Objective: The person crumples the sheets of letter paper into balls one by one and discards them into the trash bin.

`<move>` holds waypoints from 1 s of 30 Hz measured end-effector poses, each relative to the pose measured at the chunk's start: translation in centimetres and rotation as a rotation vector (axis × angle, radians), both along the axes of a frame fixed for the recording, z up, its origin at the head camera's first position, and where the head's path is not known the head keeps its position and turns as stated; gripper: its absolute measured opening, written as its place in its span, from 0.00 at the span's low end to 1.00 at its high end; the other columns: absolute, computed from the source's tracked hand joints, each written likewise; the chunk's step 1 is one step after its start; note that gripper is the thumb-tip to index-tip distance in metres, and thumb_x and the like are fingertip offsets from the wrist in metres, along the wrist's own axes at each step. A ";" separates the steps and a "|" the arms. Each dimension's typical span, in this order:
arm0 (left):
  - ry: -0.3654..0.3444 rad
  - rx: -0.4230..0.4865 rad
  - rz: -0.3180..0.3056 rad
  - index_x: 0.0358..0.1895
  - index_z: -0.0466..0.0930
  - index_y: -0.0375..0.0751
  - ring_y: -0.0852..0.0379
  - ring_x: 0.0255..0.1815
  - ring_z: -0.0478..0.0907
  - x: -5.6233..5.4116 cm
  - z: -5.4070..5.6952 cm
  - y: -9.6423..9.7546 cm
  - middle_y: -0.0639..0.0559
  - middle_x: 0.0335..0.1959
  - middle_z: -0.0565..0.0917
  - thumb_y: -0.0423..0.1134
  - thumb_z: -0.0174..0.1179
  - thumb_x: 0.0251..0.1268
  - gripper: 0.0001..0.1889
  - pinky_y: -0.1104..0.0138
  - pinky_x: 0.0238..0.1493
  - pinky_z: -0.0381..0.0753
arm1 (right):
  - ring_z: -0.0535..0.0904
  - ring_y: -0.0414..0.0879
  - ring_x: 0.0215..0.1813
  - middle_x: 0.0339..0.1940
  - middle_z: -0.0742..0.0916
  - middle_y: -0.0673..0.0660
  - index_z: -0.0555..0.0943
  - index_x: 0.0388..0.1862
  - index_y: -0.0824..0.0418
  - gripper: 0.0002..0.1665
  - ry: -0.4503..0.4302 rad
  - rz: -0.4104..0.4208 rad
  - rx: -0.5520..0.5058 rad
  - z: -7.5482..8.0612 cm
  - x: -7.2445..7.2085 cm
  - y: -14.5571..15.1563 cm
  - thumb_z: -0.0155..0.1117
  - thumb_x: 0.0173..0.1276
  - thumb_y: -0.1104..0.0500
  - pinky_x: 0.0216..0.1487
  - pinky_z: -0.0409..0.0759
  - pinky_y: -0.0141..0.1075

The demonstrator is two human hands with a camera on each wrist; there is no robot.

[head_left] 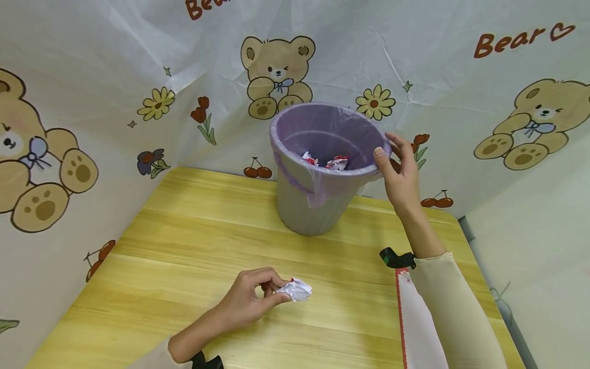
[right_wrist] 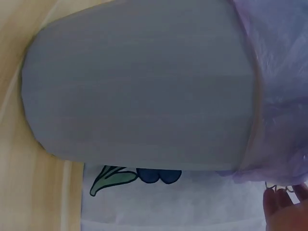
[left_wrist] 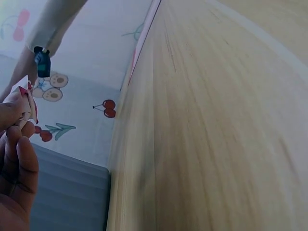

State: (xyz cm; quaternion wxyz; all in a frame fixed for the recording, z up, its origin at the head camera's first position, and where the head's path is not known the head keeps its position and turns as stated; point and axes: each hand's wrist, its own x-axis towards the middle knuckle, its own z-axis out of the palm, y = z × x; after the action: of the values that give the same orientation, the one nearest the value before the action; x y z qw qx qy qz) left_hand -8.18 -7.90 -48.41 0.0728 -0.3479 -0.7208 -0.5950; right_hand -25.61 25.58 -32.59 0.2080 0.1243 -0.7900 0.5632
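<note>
My left hand (head_left: 251, 297) pinches a crumpled ball of white and red paper (head_left: 298, 290) between thumb and fingers, over the near middle of the table. In the left wrist view the same crumpled paper (left_wrist: 25, 103) sticks out past the fingertips. A grey trash bin (head_left: 313, 205) stands at the back of the table, lined with a purple plastic bag (head_left: 318, 123) folded over its rim. Two crumpled paper pieces (head_left: 337, 163) lie inside it. On the bin's right side, my right hand (head_left: 402, 177) grips the bag-covered rim, thumb on top and fingers around the outside.
A white sheet with a red edge (head_left: 417, 323) lies on the wooden table (head_left: 193, 241) at the right, partly under the right forearm. Cloth printed with bears (head_left: 276, 77) hangs close behind the bin and along the left and right sides.
</note>
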 end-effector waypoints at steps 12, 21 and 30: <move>-0.018 0.005 0.009 0.44 0.88 0.47 0.71 0.31 0.77 0.0 -0.2 0.0 0.53 0.34 0.90 0.36 0.76 0.67 0.07 0.73 0.29 0.84 | 0.60 0.51 0.86 0.88 0.63 0.54 0.57 0.88 0.41 0.38 -0.159 0.122 -0.052 -0.5 -1.4 0.4 0.52 0.83 0.43 0.88 0.57 0.44; -0.005 0.010 0.021 0.43 0.88 0.47 0.70 0.30 0.78 0.0 -0.2 -0.2 0.53 0.35 0.91 0.34 0.76 0.66 0.08 0.73 0.29 0.84 | 0.61 0.53 0.83 0.86 0.65 0.56 0.60 0.87 0.46 0.38 -0.110 0.125 -0.135 -0.9 -1.4 -0.3 0.50 0.81 0.46 0.85 0.60 0.43; 0.005 -0.005 0.038 0.43 0.88 0.48 0.67 0.28 0.78 -0.4 0.3 -0.7 0.54 0.35 0.90 0.35 0.77 0.66 0.08 0.74 0.28 0.83 | 0.61 0.53 0.83 0.86 0.65 0.55 0.61 0.86 0.47 0.37 -0.086 0.139 -0.163 -1.4 -1.7 -0.5 0.50 0.81 0.46 0.85 0.58 0.44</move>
State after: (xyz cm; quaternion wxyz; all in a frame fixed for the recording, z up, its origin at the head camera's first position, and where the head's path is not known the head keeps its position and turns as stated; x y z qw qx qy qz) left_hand -8.58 -8.60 -48.11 0.0852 -0.3358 -0.7286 -0.5908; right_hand -27.33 25.09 -33.95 0.1438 0.1371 -0.7392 0.6435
